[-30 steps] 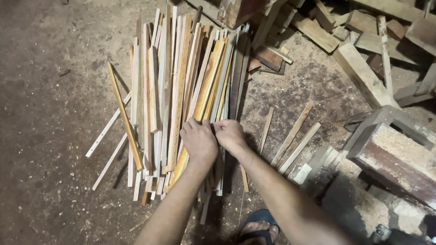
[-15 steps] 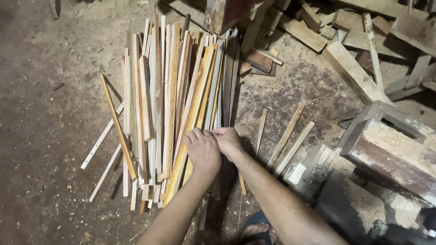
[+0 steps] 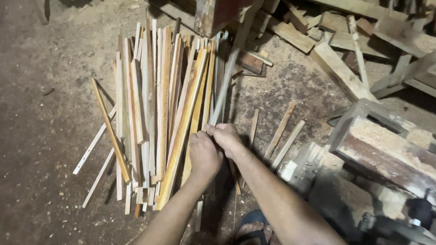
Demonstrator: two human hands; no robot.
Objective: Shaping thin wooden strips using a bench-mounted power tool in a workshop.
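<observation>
dim warm light from above, dark corners, sharp centre, slight edge softness.

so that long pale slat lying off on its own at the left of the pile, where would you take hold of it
Probably near the middle of the pale slat, coming from above and pinching across its narrow width with the fingers. It lies flat on the dirt floor, slanted, with bare floor along both long edges, and its upper end runs in by the orange strip.
</observation>
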